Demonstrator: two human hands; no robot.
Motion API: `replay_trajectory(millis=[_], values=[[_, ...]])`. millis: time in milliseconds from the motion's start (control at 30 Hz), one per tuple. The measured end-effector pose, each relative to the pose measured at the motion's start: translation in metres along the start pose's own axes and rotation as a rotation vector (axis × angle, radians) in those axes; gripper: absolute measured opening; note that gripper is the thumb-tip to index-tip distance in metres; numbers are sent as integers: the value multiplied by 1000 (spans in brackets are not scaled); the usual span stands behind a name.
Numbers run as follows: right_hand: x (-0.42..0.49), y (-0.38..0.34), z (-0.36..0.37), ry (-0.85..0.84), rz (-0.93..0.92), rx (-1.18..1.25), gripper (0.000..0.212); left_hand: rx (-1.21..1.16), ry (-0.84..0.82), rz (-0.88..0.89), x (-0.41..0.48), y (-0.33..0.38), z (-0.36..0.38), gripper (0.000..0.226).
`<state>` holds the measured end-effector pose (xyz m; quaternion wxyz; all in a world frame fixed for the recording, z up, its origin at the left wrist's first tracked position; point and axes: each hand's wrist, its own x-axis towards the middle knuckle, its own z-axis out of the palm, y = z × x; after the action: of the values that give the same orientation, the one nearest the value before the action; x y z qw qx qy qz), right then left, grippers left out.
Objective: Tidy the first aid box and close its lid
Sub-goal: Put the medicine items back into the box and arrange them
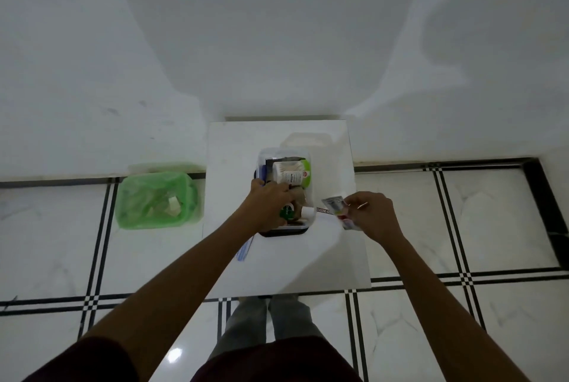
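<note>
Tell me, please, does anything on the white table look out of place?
Yes. A flat blue-and-white packet lies outside the first aid box, overhanging the table's left edge by the left forearm. The right hand holds small sachets outside the box.

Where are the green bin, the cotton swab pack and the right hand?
green bin (135, 221): head view, near rim.
cotton swab pack (289, 173): head view, middle of its label.
right hand (374, 217): head view, back of the hand.

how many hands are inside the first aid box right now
1. The left hand reaches into the open first aid box among its contents. The right hand is outside, to the box's right above the white table, pinching small packets.
</note>
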<state>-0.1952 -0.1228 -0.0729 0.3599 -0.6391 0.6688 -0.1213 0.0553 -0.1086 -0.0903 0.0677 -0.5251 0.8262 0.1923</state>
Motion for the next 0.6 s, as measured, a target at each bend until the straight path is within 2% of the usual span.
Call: replay_trajectory(millis=[100, 233, 367, 433, 600], values=[[2, -4, 3, 0, -3, -8, 11, 40, -14, 20, -1, -2, -4, 45], [6, -13, 4, 17, 3, -9, 14, -13, 3, -18, 1, -6, 1, 52], [12, -21, 0, 43, 3, 0, 16, -184, 119, -15, 2, -7, 8, 31], [14, -23, -3, 57, 0, 3, 15, -142, 123, -5, -2, -5, 15, 24], [16, -27, -6, 93, 0, 2, 15, -189, 198, -8, -13, -6, 31, 21]])
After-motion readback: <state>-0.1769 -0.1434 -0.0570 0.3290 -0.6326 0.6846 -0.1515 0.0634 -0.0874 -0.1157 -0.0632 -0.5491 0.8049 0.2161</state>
